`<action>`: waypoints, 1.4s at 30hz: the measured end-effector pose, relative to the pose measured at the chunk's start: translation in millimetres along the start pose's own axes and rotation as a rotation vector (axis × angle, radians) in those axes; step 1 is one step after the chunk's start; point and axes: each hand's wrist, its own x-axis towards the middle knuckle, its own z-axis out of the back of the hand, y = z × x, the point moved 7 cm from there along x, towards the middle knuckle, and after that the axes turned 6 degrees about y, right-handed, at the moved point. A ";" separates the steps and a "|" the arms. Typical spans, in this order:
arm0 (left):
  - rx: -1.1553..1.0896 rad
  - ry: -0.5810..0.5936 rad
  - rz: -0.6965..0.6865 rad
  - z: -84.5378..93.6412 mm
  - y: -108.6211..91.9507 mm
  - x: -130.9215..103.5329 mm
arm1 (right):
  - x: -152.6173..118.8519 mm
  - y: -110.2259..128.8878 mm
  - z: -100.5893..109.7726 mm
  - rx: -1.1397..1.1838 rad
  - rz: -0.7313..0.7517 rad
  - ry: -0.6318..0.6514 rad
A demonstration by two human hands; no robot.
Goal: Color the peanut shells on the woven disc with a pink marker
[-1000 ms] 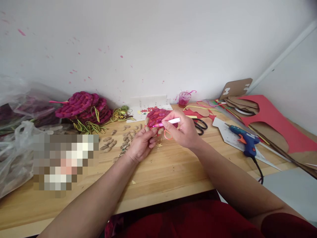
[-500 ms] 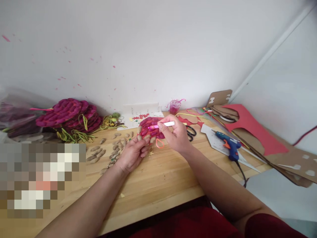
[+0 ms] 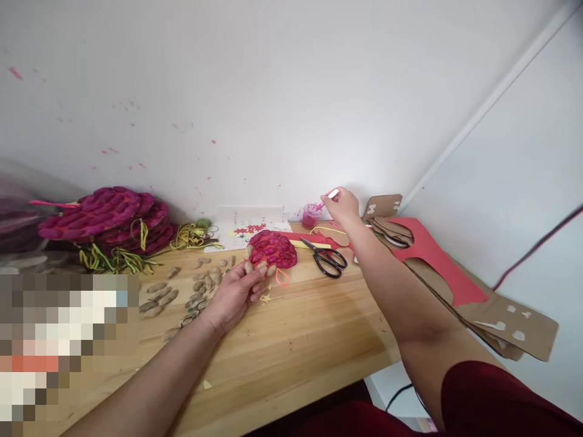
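Observation:
My left hand [image 3: 237, 294] grips the lower left edge of a round red piece [image 3: 273, 250] covered with magenta-painted peanuts. A few peanuts near my fingers are unpainted, and an orange loop [image 3: 282, 277] hangs at its lower edge. Farther back, my right hand [image 3: 342, 205] pinches a white-handled brush [image 3: 333, 194]. The brush's pink end reaches the small clear cup of pink paint [image 3: 311, 216] by the wall; its tip is hard to make out. Black scissors [image 3: 330, 262] lie open right of the round piece.
Loose peanuts [image 3: 159, 294] lie left of my left hand. Behind them are stacked magenta rounds [image 3: 109, 218] and green yarn [image 3: 189, 237]. Star cutouts lie on white paper [image 3: 223, 224]. Red sheet [image 3: 437, 258] and cardboard [image 3: 532, 321] stretch along the right.
My right hand has moved the brush from the round piece back to the paint cup. The view has shifted; the scissors now show fully, and the blue glue gun is no longer visible.

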 end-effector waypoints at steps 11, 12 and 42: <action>0.018 -0.035 0.014 1.2 0.3 2.0 | 24.8 -11.3 -50.3 -0.171 -0.077 0.112; 0.022 -0.034 0.010 1.5 0.1 2.2 | 24.8 -11.1 -49.9 -0.174 -0.076 0.111; -0.163 0.016 0.076 -5.5 -2.0 -2.5 | -168.9 73.7 -23.0 0.844 0.442 0.174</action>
